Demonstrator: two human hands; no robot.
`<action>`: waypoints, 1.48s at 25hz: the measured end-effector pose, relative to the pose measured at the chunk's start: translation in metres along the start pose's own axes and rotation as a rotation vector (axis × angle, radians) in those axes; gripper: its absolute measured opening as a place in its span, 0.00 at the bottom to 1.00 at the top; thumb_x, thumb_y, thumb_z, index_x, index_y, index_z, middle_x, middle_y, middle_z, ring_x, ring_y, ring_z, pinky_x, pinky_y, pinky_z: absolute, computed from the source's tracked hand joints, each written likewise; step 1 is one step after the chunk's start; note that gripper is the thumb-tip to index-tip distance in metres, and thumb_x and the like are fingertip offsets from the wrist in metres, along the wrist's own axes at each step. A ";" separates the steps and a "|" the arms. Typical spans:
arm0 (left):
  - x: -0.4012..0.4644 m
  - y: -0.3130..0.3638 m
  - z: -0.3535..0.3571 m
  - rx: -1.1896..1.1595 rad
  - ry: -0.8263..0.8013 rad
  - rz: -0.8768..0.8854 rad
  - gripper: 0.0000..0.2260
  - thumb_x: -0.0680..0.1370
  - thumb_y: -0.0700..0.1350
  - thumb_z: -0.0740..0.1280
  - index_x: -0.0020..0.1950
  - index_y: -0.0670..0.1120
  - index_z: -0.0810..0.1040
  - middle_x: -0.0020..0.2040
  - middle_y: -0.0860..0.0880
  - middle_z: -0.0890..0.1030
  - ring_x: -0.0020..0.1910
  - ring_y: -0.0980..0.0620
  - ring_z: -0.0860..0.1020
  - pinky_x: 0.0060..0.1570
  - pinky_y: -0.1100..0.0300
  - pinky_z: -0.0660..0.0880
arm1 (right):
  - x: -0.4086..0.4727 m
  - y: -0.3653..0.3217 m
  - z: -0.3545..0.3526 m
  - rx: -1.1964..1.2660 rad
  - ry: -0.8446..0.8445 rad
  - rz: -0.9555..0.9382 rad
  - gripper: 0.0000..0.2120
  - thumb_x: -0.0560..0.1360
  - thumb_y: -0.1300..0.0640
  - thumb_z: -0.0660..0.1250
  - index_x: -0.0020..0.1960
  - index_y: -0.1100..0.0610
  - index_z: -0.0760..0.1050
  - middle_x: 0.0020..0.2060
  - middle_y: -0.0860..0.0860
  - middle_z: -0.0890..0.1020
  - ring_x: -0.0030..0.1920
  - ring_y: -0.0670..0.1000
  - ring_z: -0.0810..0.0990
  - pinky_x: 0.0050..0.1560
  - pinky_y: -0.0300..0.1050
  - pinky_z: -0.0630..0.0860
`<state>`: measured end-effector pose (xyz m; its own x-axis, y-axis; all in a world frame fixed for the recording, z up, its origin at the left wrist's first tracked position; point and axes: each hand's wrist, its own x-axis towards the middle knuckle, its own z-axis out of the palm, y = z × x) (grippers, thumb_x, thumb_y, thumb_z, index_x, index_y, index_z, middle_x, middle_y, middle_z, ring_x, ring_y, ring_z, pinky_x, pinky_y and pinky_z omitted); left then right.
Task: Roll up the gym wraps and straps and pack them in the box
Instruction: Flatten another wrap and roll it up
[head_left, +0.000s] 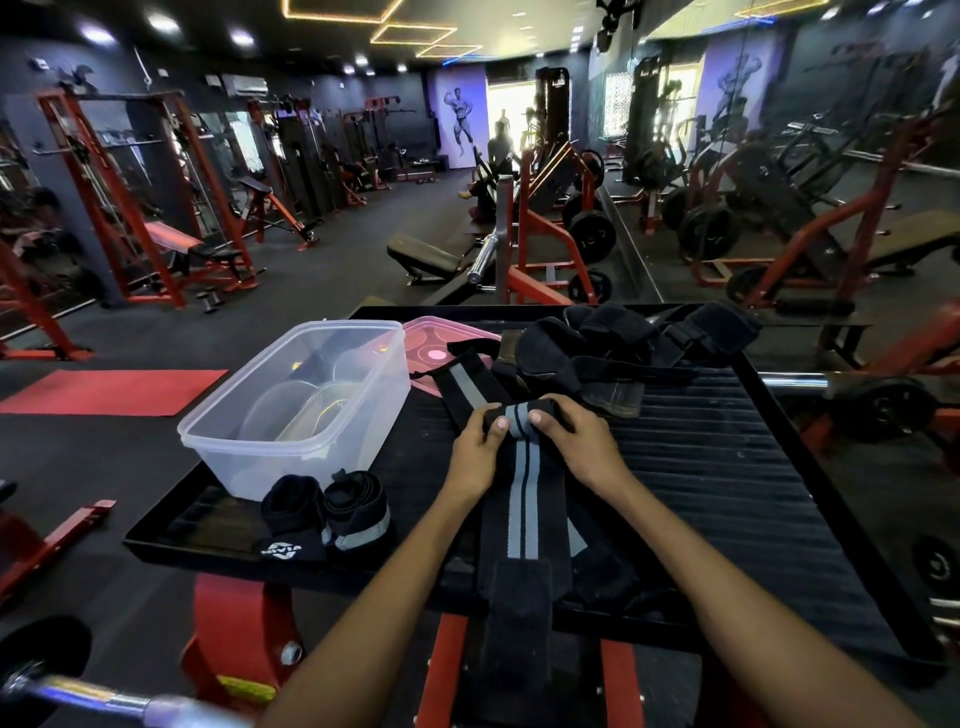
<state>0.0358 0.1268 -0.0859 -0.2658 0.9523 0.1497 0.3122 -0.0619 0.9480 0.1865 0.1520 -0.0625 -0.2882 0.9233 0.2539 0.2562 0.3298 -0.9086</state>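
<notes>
Wrap (522, 499), black with grey stripes, lies lengthwise on the ribbed black platform (727, 467), its far end partly rolled and its near end hanging over the platform's front edge. Left hand (475, 452) and right hand (582, 441) both pinch the rolled end, thumbs on top. Clear plastic box (301, 410) stands to the left, its pink lid (436, 353) behind it. Two rolled wraps (327, 514) sit just beside the box's near wall. A pile of black straps (597, 348) lies beyond the hands
</notes>
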 end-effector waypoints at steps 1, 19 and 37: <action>0.000 -0.001 0.000 -0.017 -0.013 -0.017 0.16 0.81 0.48 0.59 0.66 0.42 0.71 0.60 0.45 0.77 0.60 0.50 0.75 0.63 0.55 0.71 | -0.001 -0.002 0.000 0.009 0.019 -0.017 0.12 0.77 0.54 0.65 0.59 0.57 0.76 0.47 0.49 0.81 0.47 0.44 0.79 0.41 0.21 0.69; -0.002 0.002 0.002 -0.096 -0.025 -0.054 0.14 0.80 0.47 0.61 0.63 0.41 0.72 0.53 0.48 0.78 0.51 0.53 0.77 0.47 0.69 0.74 | 0.001 0.000 0.002 0.019 0.026 -0.017 0.12 0.79 0.61 0.60 0.61 0.56 0.73 0.54 0.54 0.77 0.57 0.52 0.75 0.58 0.44 0.71; -0.007 0.005 0.000 -0.184 -0.071 -0.066 0.16 0.80 0.46 0.61 0.66 0.40 0.72 0.59 0.43 0.79 0.58 0.49 0.78 0.57 0.61 0.74 | 0.002 0.001 -0.004 0.012 0.019 0.080 0.17 0.76 0.47 0.65 0.61 0.54 0.75 0.53 0.48 0.78 0.56 0.46 0.75 0.47 0.35 0.70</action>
<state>0.0388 0.1202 -0.0819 -0.2130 0.9744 0.0718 0.1226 -0.0463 0.9914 0.1904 0.1547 -0.0614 -0.2497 0.9503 0.1860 0.2666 0.2521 -0.9302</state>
